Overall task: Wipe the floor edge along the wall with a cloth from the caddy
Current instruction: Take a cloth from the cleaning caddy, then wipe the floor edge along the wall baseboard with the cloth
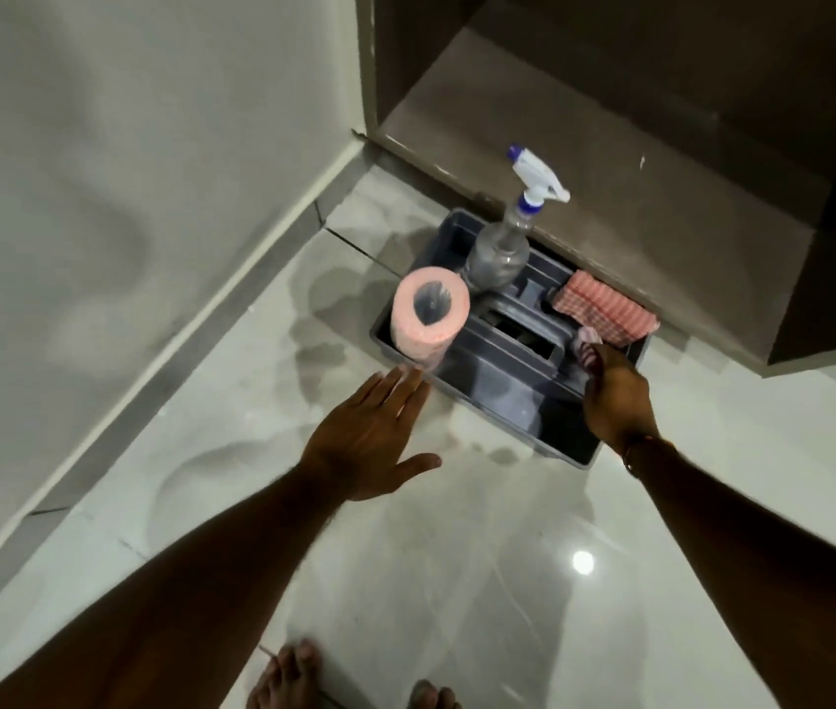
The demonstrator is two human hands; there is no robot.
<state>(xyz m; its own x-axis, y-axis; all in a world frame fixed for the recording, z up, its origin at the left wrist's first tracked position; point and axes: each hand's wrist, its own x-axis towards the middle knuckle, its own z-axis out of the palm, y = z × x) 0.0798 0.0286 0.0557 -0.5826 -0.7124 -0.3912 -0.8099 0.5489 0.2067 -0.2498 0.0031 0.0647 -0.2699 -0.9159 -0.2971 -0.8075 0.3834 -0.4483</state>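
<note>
A dark grey caddy [513, 386] stands on the glossy tiled floor in front of a cabinet. A red-and-white checked cloth [602, 307] lies over its far right compartment. My right hand [613, 396] reaches into the caddy and pinches a small bunched piece of checked cloth [587, 345] just below the folded one. My left hand [369, 442] hovers flat, fingers spread, at the caddy's near left corner, holding nothing. The floor edge [211, 319] runs diagonally along the pale wall at the left.
A pink paper roll [428, 314] stands upright in the caddy's left end, a clear spray bottle [500, 248] with a white and blue trigger behind it. A brown cabinet [610, 171] with an open base fills the top right. My bare feet [288, 678] show at the bottom.
</note>
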